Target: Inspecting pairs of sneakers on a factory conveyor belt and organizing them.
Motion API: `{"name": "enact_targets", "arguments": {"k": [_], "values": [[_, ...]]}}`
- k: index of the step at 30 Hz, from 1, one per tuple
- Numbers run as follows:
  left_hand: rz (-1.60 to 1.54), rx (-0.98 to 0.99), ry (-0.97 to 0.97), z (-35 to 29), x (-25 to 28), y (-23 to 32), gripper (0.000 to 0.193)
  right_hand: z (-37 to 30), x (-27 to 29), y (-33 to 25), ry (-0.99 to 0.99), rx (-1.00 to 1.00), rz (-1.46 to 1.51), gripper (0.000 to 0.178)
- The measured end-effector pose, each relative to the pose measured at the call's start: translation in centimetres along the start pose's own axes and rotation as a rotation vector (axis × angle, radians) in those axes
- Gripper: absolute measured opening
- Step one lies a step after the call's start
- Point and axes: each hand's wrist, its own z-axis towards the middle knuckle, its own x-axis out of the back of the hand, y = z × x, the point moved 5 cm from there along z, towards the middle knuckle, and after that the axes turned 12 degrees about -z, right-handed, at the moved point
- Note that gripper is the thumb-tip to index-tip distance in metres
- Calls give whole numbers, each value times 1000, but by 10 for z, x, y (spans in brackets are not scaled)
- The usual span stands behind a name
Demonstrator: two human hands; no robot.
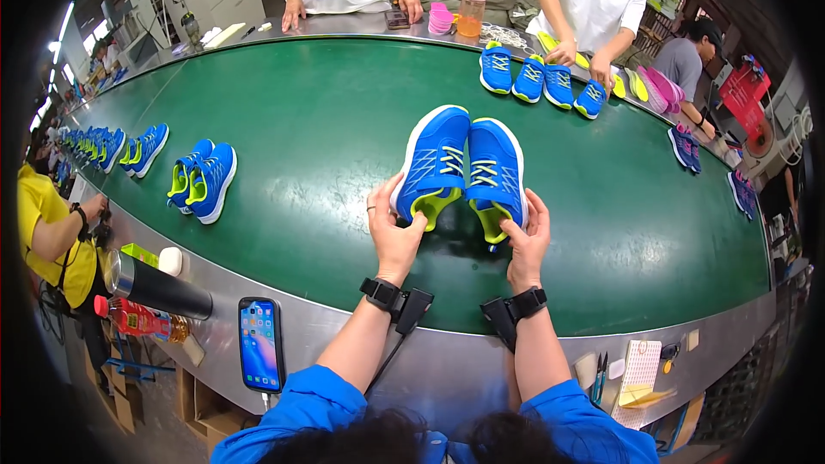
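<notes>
Two blue sneakers with white soles and lime-green linings are held up side by side over the green belt. My left hand grips the left sneaker by its heel end, thumb at the collar. The right sneaker is in my right hand, held the same way. Their toes point away from me and touch or nearly touch. Each of my wrists wears a black strap with a small black device.
Another pair of blue sneakers stands to the left, with several more beyond. Across the belt, a person in white handles blue sneakers. On the near metal ledge lie a phone, a black flask and a bottle.
</notes>
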Motion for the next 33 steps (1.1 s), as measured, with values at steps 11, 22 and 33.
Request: {"name": "enact_targets", "arguments": {"k": [11,22,33], "values": [[-693,328,-114,-5,-18,-15,54,-4,-9,0,-273,-227,238,45],[-282,218,371,-8,16,-36,37,0,17,7,-33,-243,-151,33],[-218,199,528,-5,20,-29,30,-25,-112,-53,-395,481,-1421,50]]}}
